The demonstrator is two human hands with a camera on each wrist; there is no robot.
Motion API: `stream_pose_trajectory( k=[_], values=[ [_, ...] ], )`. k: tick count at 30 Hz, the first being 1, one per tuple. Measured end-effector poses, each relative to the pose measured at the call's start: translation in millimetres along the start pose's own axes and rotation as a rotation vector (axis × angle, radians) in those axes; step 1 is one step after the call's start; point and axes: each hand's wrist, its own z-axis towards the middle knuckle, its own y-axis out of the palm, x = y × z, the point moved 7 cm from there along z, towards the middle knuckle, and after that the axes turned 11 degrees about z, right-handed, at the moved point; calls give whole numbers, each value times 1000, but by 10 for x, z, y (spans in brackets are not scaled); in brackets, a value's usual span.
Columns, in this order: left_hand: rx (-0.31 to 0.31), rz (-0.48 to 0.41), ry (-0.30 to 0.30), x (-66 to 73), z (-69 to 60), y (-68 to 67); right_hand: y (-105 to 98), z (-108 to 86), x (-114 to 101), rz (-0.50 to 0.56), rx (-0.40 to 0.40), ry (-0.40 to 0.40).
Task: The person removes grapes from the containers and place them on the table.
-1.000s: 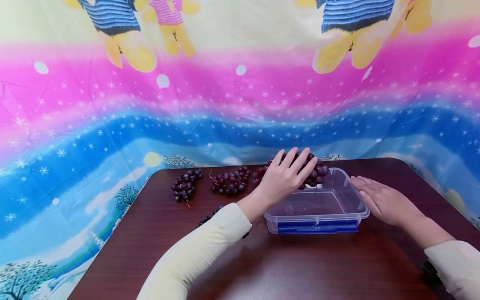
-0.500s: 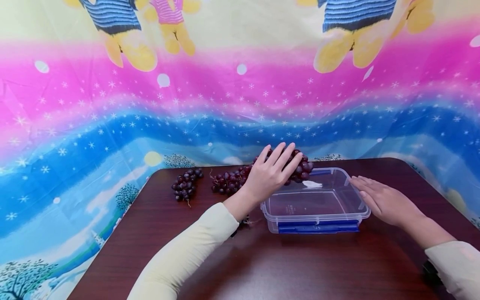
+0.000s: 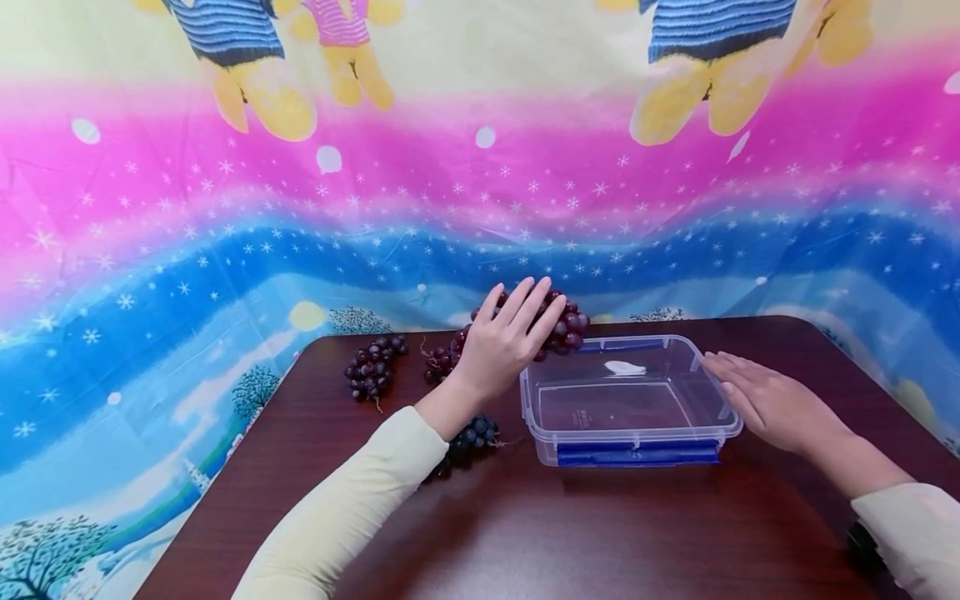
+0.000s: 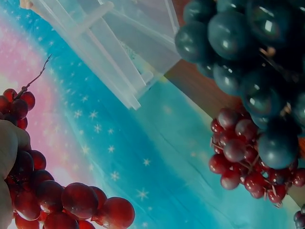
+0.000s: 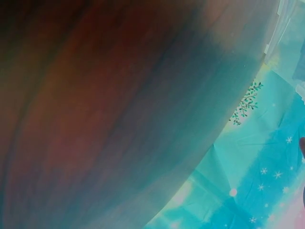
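My left hand [image 3: 502,342] grips a bunch of red grapes [image 3: 572,327] from above, raised over the back of the table at the left rim of a clear plastic container [image 3: 630,440]. In the left wrist view the held grapes [image 4: 71,200] hang beside the fingers [image 4: 7,152], and a bare stem sticks out. The container is open-topped with a blue latch in front; a white patch shows on its far side. My right hand [image 3: 776,400] lies with straight fingers against the container's right side and holds nothing.
A dark purple bunch [image 3: 375,367] lies at the back left of the table [image 3: 615,533]. Beside it a red bunch [image 3: 441,362] is partly behind my left hand. A blue-black bunch [image 3: 476,433] lies under my left wrist. A patterned cloth [image 3: 480,192] hangs behind.
My left hand has moved left with the red grapes, from over the container to its left rim, uncovering the blue-black bunch and the container's inside. The right hand stays put.
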Motion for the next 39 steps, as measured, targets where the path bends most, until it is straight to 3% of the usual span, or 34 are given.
stream_pose_trajectory(
  k=[6, 21, 39],
  values=[
    [7, -6, -25, -119, -62, -27, -5, 0, -9, -2, -5, -22],
    [-104, -26, -82, -398, -359, 16, 2, 8, 9, -9, -7, -11],
    [-111, -51, -118, -648, -753, 4, -26, 47, -31, -59, -5, -145]
  ],
)
